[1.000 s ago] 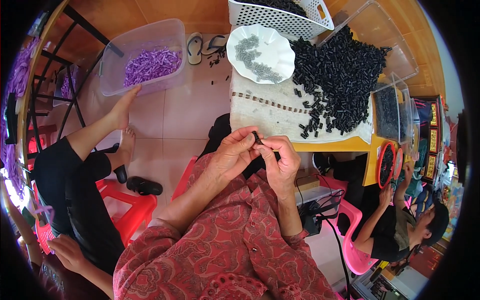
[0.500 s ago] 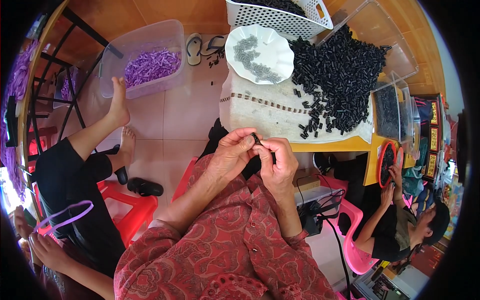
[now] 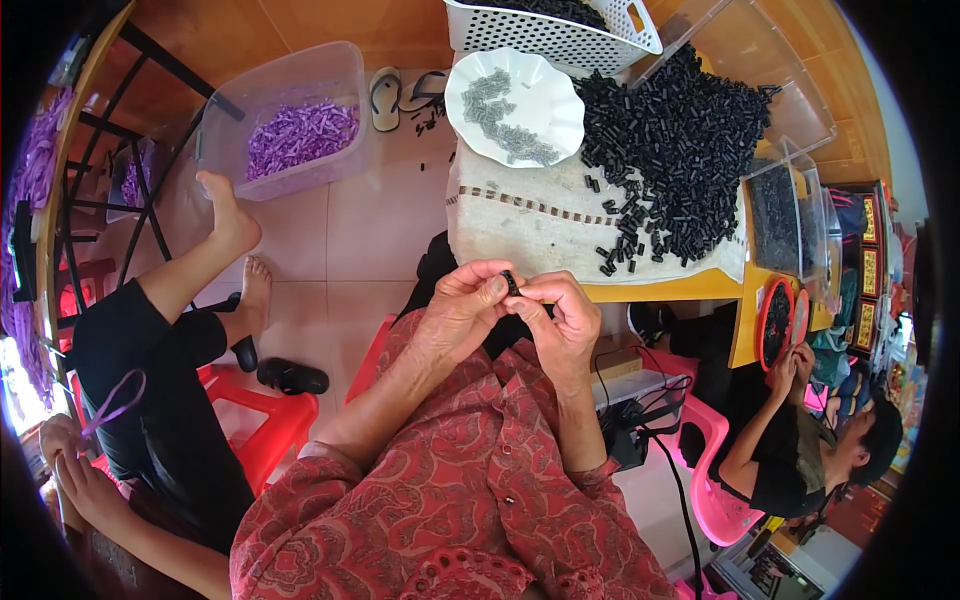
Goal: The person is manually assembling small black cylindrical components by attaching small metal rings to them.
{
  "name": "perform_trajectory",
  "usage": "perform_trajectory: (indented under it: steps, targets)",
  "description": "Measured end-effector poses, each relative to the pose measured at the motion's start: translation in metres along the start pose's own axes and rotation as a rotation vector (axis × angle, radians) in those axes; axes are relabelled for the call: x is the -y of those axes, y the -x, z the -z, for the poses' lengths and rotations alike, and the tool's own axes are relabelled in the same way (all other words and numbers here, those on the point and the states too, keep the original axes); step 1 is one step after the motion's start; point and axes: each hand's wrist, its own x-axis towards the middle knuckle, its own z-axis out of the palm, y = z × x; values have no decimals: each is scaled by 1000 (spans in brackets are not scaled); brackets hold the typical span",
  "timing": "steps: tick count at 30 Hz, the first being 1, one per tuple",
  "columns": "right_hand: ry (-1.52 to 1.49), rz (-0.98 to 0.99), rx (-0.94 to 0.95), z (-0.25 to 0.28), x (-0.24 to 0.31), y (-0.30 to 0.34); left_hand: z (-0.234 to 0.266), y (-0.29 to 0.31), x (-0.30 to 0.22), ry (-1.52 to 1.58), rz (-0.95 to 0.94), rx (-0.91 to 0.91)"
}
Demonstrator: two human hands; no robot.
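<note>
Between my two hands, just off the near edge of the table, is a small black cylindrical piece (image 3: 512, 284). My left hand (image 3: 464, 308) pinches it between thumb and forefinger. The fingertips of my right hand (image 3: 561, 316) press together at its other side; whether they grip it or some tiny part is hidden. Beyond them, a heap of similar black pieces (image 3: 680, 150) covers the right of the cream cloth (image 3: 530, 235). A white scalloped plate (image 3: 556, 95) at the back left of the cloth bears small clear pieces (image 3: 500, 118).
A white perforated basket (image 3: 540, 38) with black pieces stands at the back; clear plastic boxes (image 3: 785, 215) are at the right. On the floor sits a bin (image 3: 335, 75) of purple strips. One person (image 3: 160, 350) at left handles a purple band; another (image 3: 800, 440) works at right.
My hands stay together; the black piece is turned slightly and my right fingers have shifted a little. The left person's purple band has moved, and the right person's hands have come together.
</note>
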Motion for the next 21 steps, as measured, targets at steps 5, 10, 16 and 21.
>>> perform_trajectory:
  steps: [5,10,16,21]
  targets:
    - [102,33,3,0,14,-3,-4,1,-3,-67,-4,-13]
    - [270,153,-27,-3,21,-4,-4,0,-4,-117,-53,-34]
    - [157,83,-62,-4,17,-1,-7,1,-4,-125,-85,-2]
    - [68,41,-92,-6,9,4,-6,1,-3,-130,-83,15]
